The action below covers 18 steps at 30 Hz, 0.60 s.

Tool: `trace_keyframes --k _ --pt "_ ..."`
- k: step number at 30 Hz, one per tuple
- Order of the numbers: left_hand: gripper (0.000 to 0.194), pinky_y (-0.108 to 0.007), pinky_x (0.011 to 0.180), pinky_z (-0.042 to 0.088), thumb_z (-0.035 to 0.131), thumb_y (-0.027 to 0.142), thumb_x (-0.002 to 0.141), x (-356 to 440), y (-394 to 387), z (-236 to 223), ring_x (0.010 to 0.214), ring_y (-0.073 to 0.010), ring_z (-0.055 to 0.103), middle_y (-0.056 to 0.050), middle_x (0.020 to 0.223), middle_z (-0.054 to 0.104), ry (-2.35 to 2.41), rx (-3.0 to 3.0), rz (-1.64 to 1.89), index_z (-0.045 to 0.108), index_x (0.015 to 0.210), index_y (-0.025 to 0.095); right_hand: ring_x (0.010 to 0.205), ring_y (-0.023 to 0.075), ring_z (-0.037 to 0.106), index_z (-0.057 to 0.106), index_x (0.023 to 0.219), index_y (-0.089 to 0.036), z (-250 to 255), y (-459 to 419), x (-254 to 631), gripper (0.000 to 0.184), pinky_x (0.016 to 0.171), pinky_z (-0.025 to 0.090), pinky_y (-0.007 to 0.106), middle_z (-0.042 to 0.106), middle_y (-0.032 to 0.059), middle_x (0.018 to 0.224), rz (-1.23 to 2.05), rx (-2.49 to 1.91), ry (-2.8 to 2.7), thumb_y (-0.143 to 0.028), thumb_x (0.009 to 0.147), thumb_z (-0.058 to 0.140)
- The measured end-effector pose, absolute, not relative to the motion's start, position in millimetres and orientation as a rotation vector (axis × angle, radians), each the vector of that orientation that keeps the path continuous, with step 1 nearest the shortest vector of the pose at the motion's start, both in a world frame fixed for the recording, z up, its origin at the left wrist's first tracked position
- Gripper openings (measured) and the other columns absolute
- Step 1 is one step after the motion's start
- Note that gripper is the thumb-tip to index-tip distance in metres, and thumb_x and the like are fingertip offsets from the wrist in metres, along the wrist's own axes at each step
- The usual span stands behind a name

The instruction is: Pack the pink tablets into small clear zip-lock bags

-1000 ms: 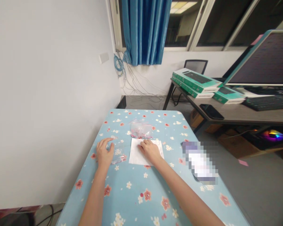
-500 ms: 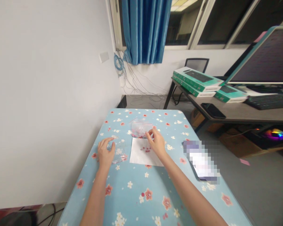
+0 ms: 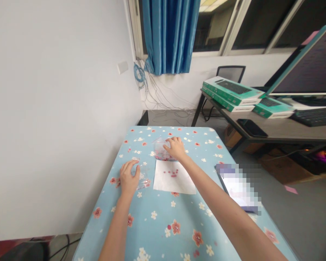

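Observation:
My left hand (image 3: 129, 177) lies flat, fingers spread, on a small clear plastic bag (image 3: 142, 181) with red bits inside, on the blue floral tablecloth (image 3: 163, 224). My right hand (image 3: 174, 148) reaches farther away and rests with curled fingers on a larger clear bag of small red pieces (image 3: 161, 150); whether it grips the bag I cannot see. Between the hands lies a white sheet of paper (image 3: 174, 179) with several small red pieces (image 3: 172, 172) on it.
A blurred flat object (image 3: 240, 186) lies on the table's right side. A white wall runs along the left. To the right stands a desk (image 3: 282, 130) with green keyboard boxes (image 3: 232, 92), a black phone (image 3: 252, 127), a keyboard and a monitor. Blue curtain and cables at the back.
My right hand left the white paper and moved away from me onto the larger bag, uncovering the red pieces on the sheet. My left hand stayed on the small bag.

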<state>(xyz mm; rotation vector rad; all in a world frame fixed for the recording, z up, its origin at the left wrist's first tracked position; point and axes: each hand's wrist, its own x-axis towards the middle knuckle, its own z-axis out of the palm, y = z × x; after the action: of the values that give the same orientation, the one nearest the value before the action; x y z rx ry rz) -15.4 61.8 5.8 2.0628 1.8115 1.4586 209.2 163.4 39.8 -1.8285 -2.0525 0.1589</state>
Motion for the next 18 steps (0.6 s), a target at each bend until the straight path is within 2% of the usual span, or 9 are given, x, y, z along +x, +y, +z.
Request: trace_keyframes --k 6,12,16,18 --pt "0.016 -0.037 0.086 0.044 0.051 0.021 0.082 -17 63 4 0.093 -0.022 0.059 -0.006 0.095 0.068 1.827 2.052 1.453 0.064 0.093 0.019 0.111 0.032 0.041 0.063 0.11 -0.018 36 165 206 0.033 0.087 0.034 0.041 0.055 0.0147 0.117 0.147 -1.881 -1.996 -0.037 0.084 0.054" --pt "0.017 -0.038 0.086 0.044 0.051 0.022 0.082 -17 63 4 0.094 -0.0224 0.059 -0.006 0.095 0.068 1.821 2.019 1.433 0.064 0.093 0.019 0.106 0.0291 0.045 0.066 0.091 -0.021 44 157 203 0.018 0.084 0.035 0.039 0.059 0.0097 0.111 0.138 -1.831 -1.916 -0.029 0.085 0.051" --pt "0.016 -0.037 0.084 0.045 0.052 0.026 0.082 -14 62 9 0.088 -0.0215 0.061 -0.006 0.092 0.068 1.783 1.949 1.425 0.064 0.091 0.019 0.085 0.022 0.053 0.064 0.081 -0.019 59 139 204 0.015 0.078 0.039 0.034 0.065 0.006 0.088 0.303 -1.581 -1.774 -0.029 0.083 0.051" --pt "0.017 -0.035 0.082 0.046 0.054 0.03 0.082 -8 60 13 0.083 -0.0196 0.062 -0.005 0.091 0.068 1.729 1.845 1.43 0.064 0.091 0.019 0.07 0.017 0.053 0.061 0.076 -0.019 66 124 204 0.015 0.069 0.041 0.029 0.065 0.0031 0.078 0.461 -1.444 -1.65 -0.028 0.083 0.051"
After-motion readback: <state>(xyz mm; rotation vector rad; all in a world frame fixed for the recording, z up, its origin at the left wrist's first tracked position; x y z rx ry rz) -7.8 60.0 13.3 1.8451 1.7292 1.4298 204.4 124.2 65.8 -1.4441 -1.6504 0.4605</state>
